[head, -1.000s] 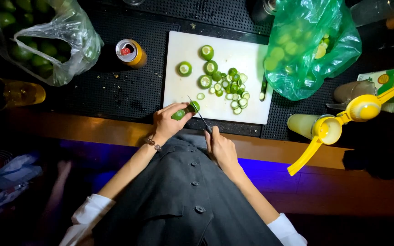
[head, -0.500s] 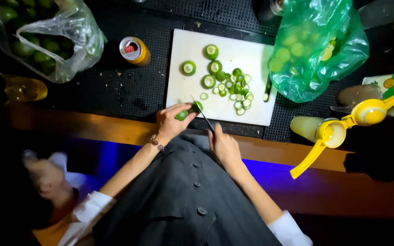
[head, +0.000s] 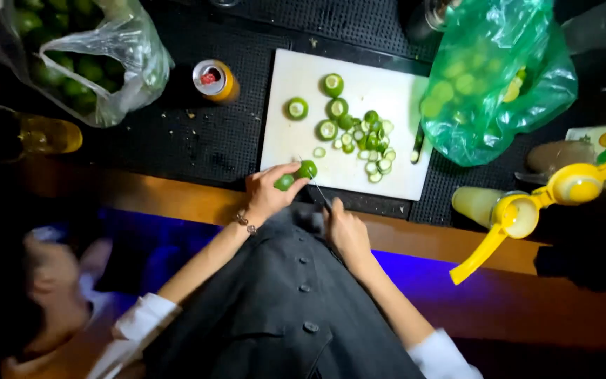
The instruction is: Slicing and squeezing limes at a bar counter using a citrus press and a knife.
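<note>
White plastic cutting board point(head: 296, 151), smooth and matt, on a black ribbed rubber bar mat point(head: 198, 133). Glossy-skinned lime point(head: 296, 175), with a thin metal knife blade point(head: 322, 194). Crinkled translucent green plastic bag point(head: 499, 84); clear plastic bag point(head: 99, 56). Glossy yellow citrus squeezer point(head: 527, 210). Shiny metal can point(head: 213, 78). Polished wooden counter edge point(head: 142, 196).

You saw light fall brightest on the white cutting board point(head: 348, 98); everything around it sank into dim shadow. Below the board glowed blue light, and the lower left corner was blurred.
</note>
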